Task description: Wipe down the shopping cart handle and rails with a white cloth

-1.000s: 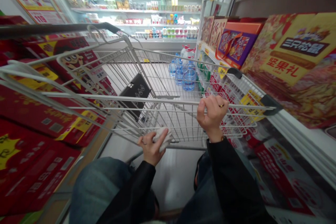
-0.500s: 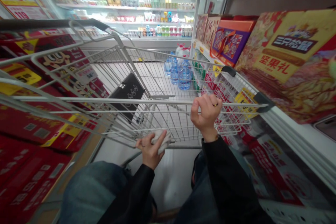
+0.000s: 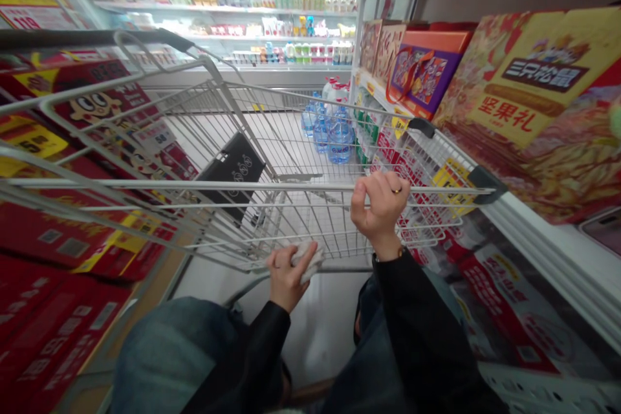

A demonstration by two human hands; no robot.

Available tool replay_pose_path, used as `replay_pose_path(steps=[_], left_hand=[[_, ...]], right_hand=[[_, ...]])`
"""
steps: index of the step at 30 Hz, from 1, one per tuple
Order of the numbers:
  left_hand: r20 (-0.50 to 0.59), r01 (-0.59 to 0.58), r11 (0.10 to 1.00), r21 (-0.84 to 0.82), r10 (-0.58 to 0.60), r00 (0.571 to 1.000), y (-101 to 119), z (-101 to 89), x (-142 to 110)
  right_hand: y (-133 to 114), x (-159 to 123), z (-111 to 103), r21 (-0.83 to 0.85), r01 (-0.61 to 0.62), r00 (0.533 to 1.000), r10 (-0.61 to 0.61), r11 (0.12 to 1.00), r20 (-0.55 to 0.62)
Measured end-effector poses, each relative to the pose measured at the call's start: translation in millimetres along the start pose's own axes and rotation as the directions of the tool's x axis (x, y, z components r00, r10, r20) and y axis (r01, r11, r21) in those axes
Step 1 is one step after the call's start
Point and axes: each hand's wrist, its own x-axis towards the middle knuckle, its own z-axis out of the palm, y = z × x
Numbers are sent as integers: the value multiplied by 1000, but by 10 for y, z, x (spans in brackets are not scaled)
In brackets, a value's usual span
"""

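A grey wire shopping cart (image 3: 301,187) stands sideways across my view. My right hand (image 3: 381,210) is closed around its top side rail, a ring on one finger. Lower down, my left hand (image 3: 290,272) holds a pale crumpled cloth (image 3: 310,263) against the lower wires of the basket's near side. The fingers partly cover the cloth. The cart's dark handle (image 3: 97,39) is at the upper left, and a black panel (image 3: 233,174) sits inside the basket.
Red gift boxes (image 3: 63,297) are stacked close on the left. On the right, a shelf carries a nut gift box (image 3: 538,97) and a purple-orange box (image 3: 427,74). Water jugs (image 3: 339,136) stand on the floor beyond the cart, before a chilled display (image 3: 233,10).
My left hand and the cloth have slid a little to the right along the lower wires. My right hand keeps its grip on the rail.
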Motion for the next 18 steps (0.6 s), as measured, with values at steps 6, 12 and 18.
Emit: replay_pose_path(steps=[6, 12, 18], left_hand=[[23, -11, 1000, -25, 12, 1000, 66, -82, 85], [-156, 48, 999, -18, -50, 986, 11, -354, 439], [-74, -58, 998, -32, 56, 996, 240, -96, 263]], right_hand=[[-3, 0, 8, -18, 19, 1000, -19, 1000, 3], [4, -4, 6, -4, 11, 1000, -11, 1000, -12], [5, 0, -7, 6, 27, 999, -27, 1000, -25]])
